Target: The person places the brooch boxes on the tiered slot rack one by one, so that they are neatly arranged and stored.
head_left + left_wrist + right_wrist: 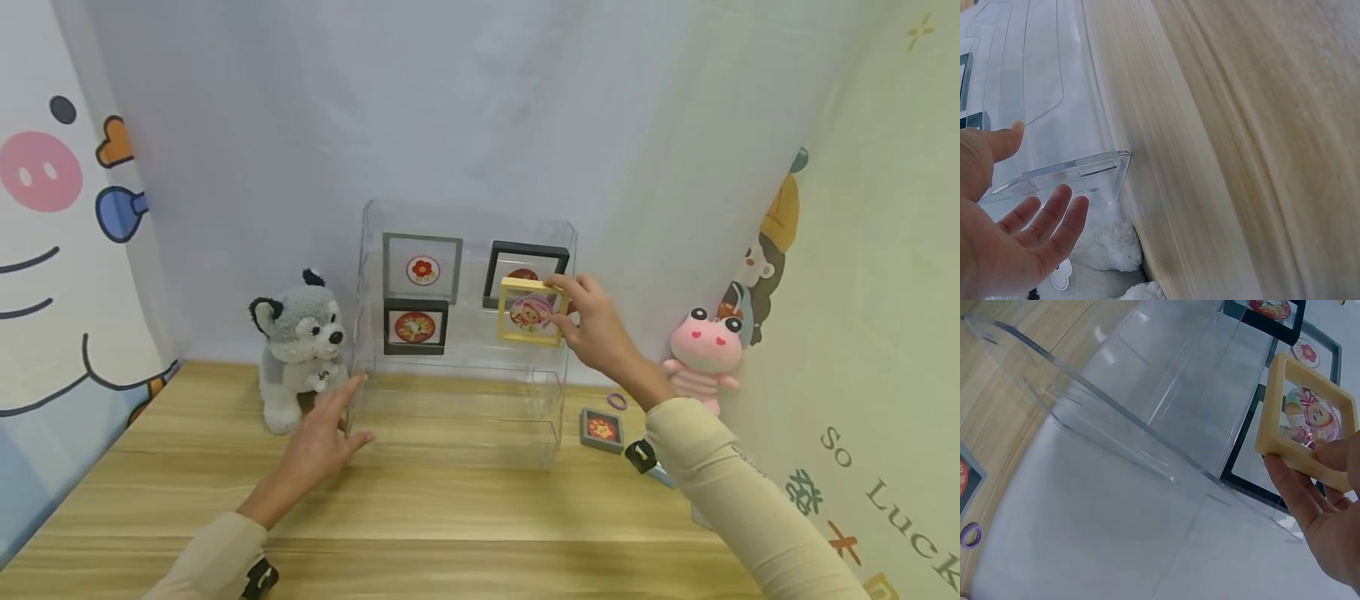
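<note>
A yellow square display frame [531, 340] with a round picture inside is pinched by my right hand [603, 333] at its right side, in front of the clear tiered stand [465, 433]. Behind it, on the stand's upper right, leans a black frame [527, 249], partly covered. At the stand's upper left is a large grey frame [422, 270] with a red flower; a smaller black frame [416, 327] stands just below it. My left hand [318, 442] is beside the stand's lower left side, fingers and thumb spread, holding nothing. Whether it touches the stand I cannot tell.
A grey plush dog [300, 342] sits left of the stand. To the right, a small grey frame [602, 430] lies on the wooden table [450, 533] near a purple ring [617, 401]. A pink plush toy [705, 346] is at the far right, partly behind the right arm.
</note>
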### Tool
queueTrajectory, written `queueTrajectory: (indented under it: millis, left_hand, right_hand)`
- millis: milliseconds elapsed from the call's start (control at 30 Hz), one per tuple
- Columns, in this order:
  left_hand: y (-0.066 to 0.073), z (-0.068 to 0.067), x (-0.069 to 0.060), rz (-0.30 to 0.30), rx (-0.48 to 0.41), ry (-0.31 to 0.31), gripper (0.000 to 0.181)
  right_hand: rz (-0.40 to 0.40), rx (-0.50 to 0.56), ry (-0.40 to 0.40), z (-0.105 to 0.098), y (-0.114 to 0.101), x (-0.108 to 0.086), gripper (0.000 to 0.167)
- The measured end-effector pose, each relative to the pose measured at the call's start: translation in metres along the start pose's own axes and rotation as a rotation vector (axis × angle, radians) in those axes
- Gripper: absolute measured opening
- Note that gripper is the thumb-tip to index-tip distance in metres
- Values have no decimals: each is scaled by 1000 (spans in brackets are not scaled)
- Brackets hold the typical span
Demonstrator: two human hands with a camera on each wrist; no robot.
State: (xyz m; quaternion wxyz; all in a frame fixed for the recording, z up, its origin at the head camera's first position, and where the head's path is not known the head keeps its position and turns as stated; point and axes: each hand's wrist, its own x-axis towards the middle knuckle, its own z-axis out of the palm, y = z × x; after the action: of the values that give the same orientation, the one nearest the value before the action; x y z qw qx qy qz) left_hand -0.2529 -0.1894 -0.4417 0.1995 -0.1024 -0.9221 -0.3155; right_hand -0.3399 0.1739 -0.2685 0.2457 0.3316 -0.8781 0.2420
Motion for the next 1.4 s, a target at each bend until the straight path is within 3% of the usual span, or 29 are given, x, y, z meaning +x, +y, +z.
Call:
queueTrajectory:
  millis: [233, 400, 1067, 1400]
  left_hand:
    - [0, 0, 0, -1, 1, 4, 85]
    - [0, 0, 0, -5, 5, 12, 85]
    - [0, 4, -3, -20, -8, 1, 87]
    - [0, 1, -1, -22, 7, 13, 87]
  right_hand:
    - [-21, -11, 2, 18, -5, 17, 43]
    - [2, -25, -39, 28, -4, 21, 44]
    - [-5, -70, -116, 51, 10, 12, 44]
    - [-29, -47, -108, 52, 13, 14, 40]
